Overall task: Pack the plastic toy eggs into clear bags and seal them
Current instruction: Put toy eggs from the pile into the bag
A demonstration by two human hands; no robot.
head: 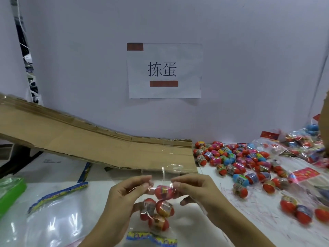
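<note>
A clear bag (162,177) hangs between my hands in the lower middle, with several red and pink toy eggs (161,207) inside it. My left hand (128,191) pinches the bag's top on the left side. On the right side my right hand (194,189) pinches the same upper part. The open mouth of the bag sticks up above my fingers. A printed blue-yellow header strip (151,237) lies at the bag's lower end. A big loose pile of toy eggs (236,161) covers the white table at the right.
A cardboard sheet (89,139) slopes down from the left behind my hands. Empty clear bags (58,207) with printed strips lie at the left, beside a green box (10,195). Filled bags (300,147) sit far right. A paper sign (164,70) hangs on the wall.
</note>
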